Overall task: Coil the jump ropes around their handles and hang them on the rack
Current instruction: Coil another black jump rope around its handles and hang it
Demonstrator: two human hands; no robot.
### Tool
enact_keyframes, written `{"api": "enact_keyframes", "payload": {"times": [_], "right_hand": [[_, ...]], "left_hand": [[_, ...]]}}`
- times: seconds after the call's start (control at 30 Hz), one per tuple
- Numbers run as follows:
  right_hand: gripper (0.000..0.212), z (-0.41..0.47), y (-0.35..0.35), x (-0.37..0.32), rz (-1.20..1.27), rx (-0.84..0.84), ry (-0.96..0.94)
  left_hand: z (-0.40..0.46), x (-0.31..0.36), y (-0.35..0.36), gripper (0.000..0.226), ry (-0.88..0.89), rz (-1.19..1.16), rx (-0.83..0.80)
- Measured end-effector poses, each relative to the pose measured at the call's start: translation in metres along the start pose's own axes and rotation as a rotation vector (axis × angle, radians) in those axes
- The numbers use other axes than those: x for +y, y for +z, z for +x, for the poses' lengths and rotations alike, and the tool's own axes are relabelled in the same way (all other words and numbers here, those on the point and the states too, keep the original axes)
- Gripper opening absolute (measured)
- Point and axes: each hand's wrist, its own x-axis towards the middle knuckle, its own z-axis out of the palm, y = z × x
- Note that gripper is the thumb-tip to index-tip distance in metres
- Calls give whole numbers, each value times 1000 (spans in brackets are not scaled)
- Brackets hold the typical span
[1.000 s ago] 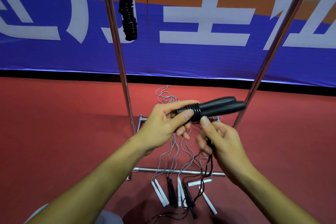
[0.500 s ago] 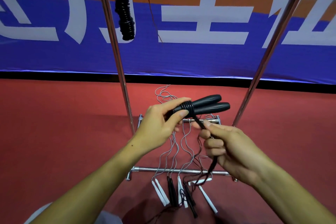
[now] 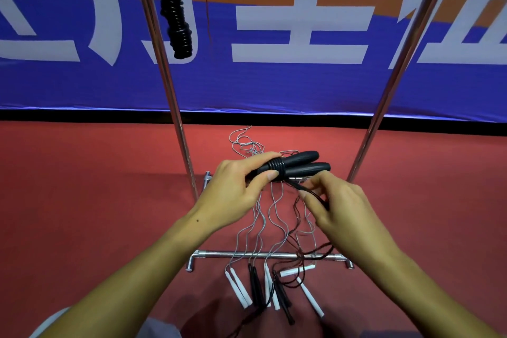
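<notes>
Since half a second ago, one more turn of cord sits on the paired black handles (image 3: 296, 164), and the right hand (image 3: 345, 211) has come up closer beneath them, shortening the free run of cord.

Item in hand: black jump rope, handles laid side by side, held level in front of the rack's (image 3: 175, 107) lower frame, free ends pointing to 3 o'clock. Wraps are bunched at the 9 o'clock end, under the left thumb.

Left hand (image 3: 238, 186): fingers curled round the wrapped end of the handles, thumb pressed on the coils, pinning them.

Right hand: pinching the black cord (image 3: 307, 191) just below the handles, at about 5 o'clock from the coils; the rest trails to the floor (image 3: 82, 200).

Handling assessment: handles appear rigid, light, likely matte and grippy. Cord is thin, limp and springy; in my judgement it will loosen unless kept taut and clamped by the thumb. Best hold remains across the coils, with the feed hand close in.

Surroundings: one coiled black rope (image 3: 177, 14) hangs at 11 o'clock from the top rail. Uncoiled grey ropes with white handles (image 3: 238, 289) and more black ones lie at 6 o'clock.
</notes>
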Motion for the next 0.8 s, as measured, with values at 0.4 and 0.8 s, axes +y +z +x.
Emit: {"api": "enact_keyframes", "payload": {"times": [0.4,0.8], "right_hand": [[18,17,6,3,440,-166,210],[12,15,8,11,135,-106,-41]], "left_hand": [[1,-14,1,33,-52,22,-8],[3,-23,0,29,-79,131,-16]]}}
